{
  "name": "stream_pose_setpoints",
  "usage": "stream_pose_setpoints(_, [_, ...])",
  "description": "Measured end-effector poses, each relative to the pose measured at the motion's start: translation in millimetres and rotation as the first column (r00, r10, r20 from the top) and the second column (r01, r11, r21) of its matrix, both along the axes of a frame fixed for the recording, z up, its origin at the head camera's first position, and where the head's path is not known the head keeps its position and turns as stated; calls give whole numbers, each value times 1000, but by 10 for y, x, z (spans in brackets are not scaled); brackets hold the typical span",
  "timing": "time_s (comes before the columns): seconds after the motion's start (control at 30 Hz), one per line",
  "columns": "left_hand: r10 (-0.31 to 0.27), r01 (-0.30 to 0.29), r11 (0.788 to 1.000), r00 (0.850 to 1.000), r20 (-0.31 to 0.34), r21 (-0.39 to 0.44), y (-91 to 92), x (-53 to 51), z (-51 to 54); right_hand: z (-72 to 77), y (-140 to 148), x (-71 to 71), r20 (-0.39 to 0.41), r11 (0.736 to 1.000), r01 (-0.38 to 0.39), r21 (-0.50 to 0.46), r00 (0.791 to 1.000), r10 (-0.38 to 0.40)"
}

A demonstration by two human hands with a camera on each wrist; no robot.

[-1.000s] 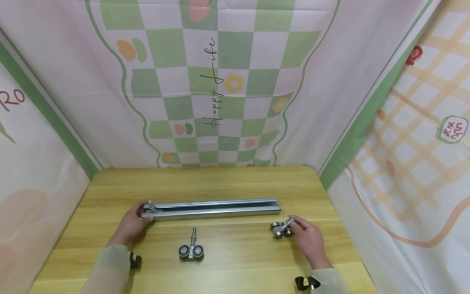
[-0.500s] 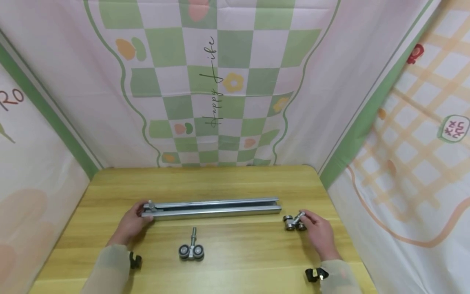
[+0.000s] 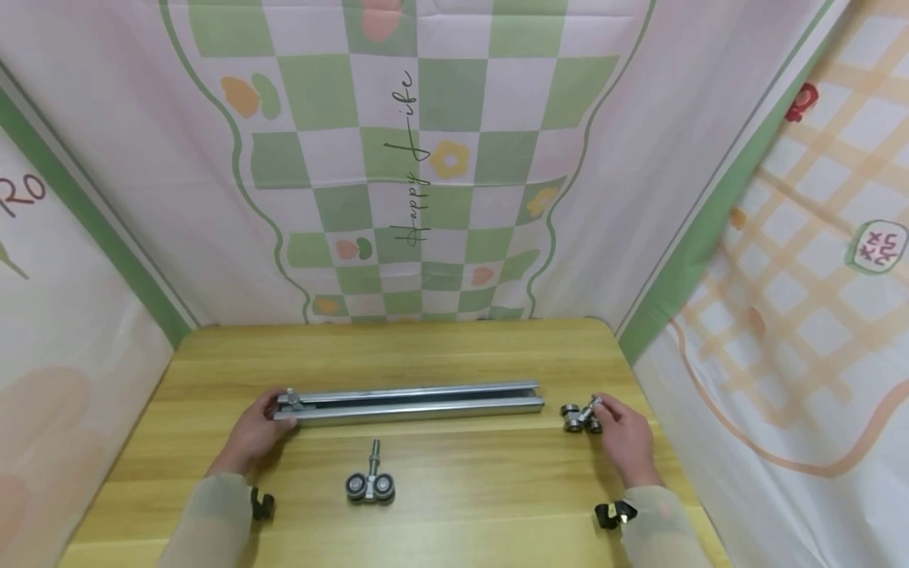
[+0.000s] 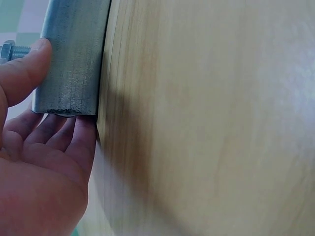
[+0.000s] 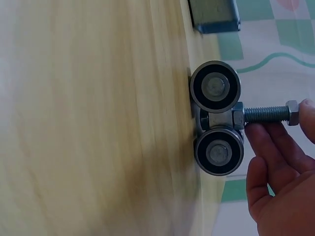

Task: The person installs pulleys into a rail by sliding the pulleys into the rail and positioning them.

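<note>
A silver metal rail (image 3: 426, 411) with an open slot along its top lies across the table. My left hand (image 3: 257, 430) holds its left end, thumb on the near top edge and fingers at the end face. Beside that thumb a bolt (image 4: 15, 51) sticks up from the slot; what it joins inside is hidden. To the right of the rail's other end, my right hand (image 3: 628, 442) pinches the bolt of a roller trolley (image 5: 217, 118). Its wheels stand at the table surface, bolt up, apart from the rail.
Another roller trolley (image 3: 370, 486) lies on the table in front of the rail, bolt pointing away from me. The wooden table (image 3: 454, 521) is bounded by patterned cloth (image 3: 454, 197) at the back and both sides. A black wrist camera (image 3: 615, 514) sits on each wrist.
My right hand has carried its roller trolley right and away from me, from in front of the rail's right end to beside it. The left hand and rail stay put.
</note>
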State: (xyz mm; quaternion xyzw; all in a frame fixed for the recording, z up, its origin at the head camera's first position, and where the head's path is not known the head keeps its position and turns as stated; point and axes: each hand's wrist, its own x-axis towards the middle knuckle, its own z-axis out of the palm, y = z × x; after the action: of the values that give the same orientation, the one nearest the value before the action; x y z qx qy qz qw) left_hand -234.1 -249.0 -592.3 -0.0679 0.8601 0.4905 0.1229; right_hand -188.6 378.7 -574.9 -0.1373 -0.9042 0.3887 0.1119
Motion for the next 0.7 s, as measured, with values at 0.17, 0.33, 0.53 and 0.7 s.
stream_pose_setpoints(0.17, [5,-5,1000,1000,10,1,-10,23,26,-23,85,-97,8,1000,5,-5,1000,-5])
stream_pose_setpoints(0.33, [3,-3,1000,1000,9,2,-17,29,24,-28,151,-190,2,1000,8,18,1000,-8])
stream_pose_setpoints(0.53, [-2,2,1000,1000,-5,10,0,-5,-11,-1,200,-268,7,999,10,33,1000,-10])
stream_pose_setpoints(0.7, [3,-3,1000,1000,2,1,12,-27,-6,28,182,-322,17,1000,3,25,1000,-4])
